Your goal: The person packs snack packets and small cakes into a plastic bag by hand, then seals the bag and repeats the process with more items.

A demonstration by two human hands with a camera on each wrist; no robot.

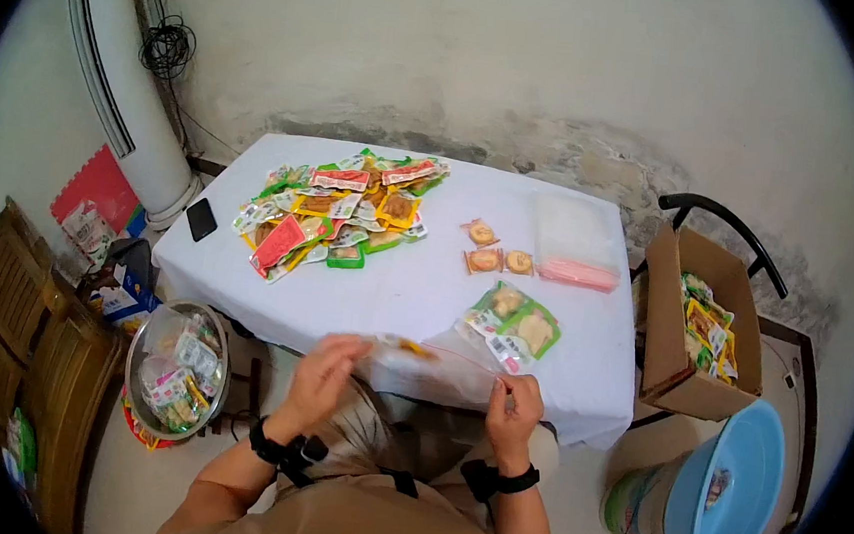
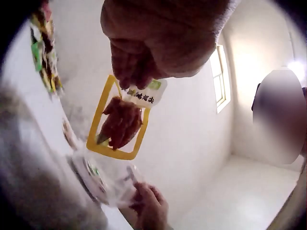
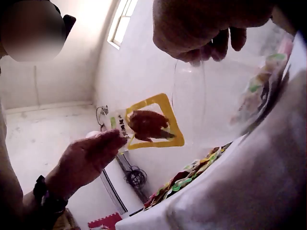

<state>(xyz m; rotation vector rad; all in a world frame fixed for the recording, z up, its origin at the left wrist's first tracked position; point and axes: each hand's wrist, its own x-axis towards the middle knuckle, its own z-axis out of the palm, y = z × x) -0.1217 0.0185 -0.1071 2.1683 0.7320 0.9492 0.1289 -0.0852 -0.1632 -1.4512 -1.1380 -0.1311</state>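
Observation:
My left hand [image 1: 322,384] pinches a yellow-edged snack packet [image 2: 117,127] by its white end; brown food shows through its clear middle. Opposite it, my right hand [image 1: 515,420] grips the edge of a clear plastic bag [image 3: 192,96] above the table's front edge. In the right wrist view the packet [image 3: 151,122] hangs beside the bag, held by the left hand [image 3: 86,160]. Just beyond the bag, green and white packets [image 1: 527,330] lie on the white cloth.
A heap of colourful packets [image 1: 336,210] covers the table's [image 1: 294,302] left part, near a black phone [image 1: 202,219]. Three small round packs [image 1: 485,261] lie beside stacked clear bags [image 1: 578,239]. A cardboard box [image 1: 658,325] and blue basin [image 1: 765,494] stand right, a metal bowl [image 1: 222,391] left.

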